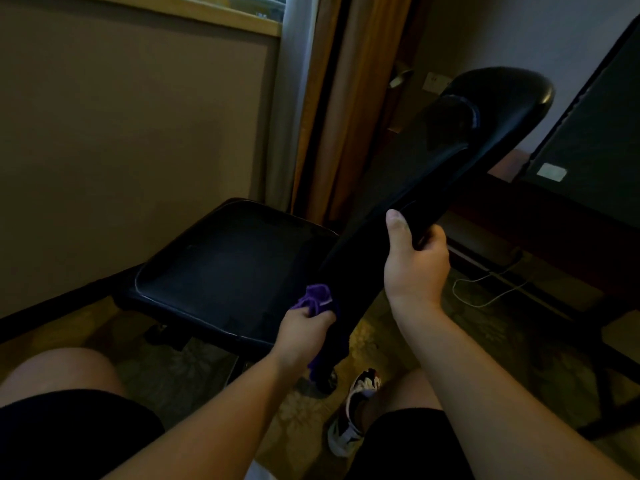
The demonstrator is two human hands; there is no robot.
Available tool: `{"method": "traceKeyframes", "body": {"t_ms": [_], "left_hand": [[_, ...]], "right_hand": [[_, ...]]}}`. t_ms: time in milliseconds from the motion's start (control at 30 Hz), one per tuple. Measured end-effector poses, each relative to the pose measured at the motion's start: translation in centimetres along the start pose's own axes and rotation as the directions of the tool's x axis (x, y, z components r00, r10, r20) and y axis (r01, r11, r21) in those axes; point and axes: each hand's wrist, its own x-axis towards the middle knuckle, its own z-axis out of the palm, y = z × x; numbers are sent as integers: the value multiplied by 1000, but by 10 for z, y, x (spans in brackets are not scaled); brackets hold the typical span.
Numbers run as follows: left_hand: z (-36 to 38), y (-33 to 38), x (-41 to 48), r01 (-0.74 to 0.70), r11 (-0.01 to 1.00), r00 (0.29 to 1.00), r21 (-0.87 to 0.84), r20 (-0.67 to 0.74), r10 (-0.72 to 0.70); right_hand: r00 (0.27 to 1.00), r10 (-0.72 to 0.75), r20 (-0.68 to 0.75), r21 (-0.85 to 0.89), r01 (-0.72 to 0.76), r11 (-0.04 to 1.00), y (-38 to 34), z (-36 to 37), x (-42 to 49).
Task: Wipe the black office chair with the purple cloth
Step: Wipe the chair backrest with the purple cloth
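- Head view: the room is dim, and the wall [131, 133] fills the left side, with a window sill across its top.
- The chair [235, 268] stands in the middle of the picture on a patterned carpet [408, 344]. Its seat faces up, with a pale line running round the rim; whether the seat is clean cannot be told in this light.
- The left hand [304, 330] is closed round the cloth [317, 297], bunched in the fist. The cloth touches the lower end of the backrest, just where it meets the seat's rear corner.
- A darker fold of cloth seems to hang below the fist, down the backrest's edge, though it is hard to tell from the chair there.
- The backrest [460, 154] runs up and to the right, tilted well off upright. The right hand [415, 261] holds its edge, thumb on the near face and fingers curled behind.
- I judge that the right hand steadies the backrest while the left wipes its base.
- The work looks partway through: the upper backrest and the legs show no sign either way, and likely remain to be done.
- At far right a dark desk [540, 216] carries a screen [595, 126]; a white cable [485, 289] lies on the floor below.
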Motion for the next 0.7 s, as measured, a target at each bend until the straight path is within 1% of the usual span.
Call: {"method": "traceKeyframes", "body": {"t_ms": [67, 133, 233, 400, 533, 600, 700], "left_hand": [[6, 22, -7, -93, 994, 994, -65, 57, 97], [14, 51, -14, -205, 977, 974, -64, 87, 211], [29, 97, -26, -309, 949, 943, -68, 110, 315], [38, 134, -44, -371, 926, 917, -65, 132, 376], [41, 149, -55, -415, 909, 893, -33, 174, 414], [46, 163, -60, -480, 877, 863, -2, 180, 472], [52, 186, -67, -586, 809, 797, 44, 214, 565]], "right_hand": [[1000, 3, 8, 1, -3, 1000, 1, 0, -1], [1000, 12, 12, 2, -12, 1000, 0, 0, -1], [999, 37, 29, 9, -37, 999, -2, -1, 0], [987, 124, 101, 80, -132, 988, -6, -6, -1], [975, 143, 172, 143, -168, 975, -8, -11, -6], [964, 158, 213, 191, -200, 961, -10, -10, -7], [956, 164, 243, 203, -216, 955, -10, -10, -5]]}}
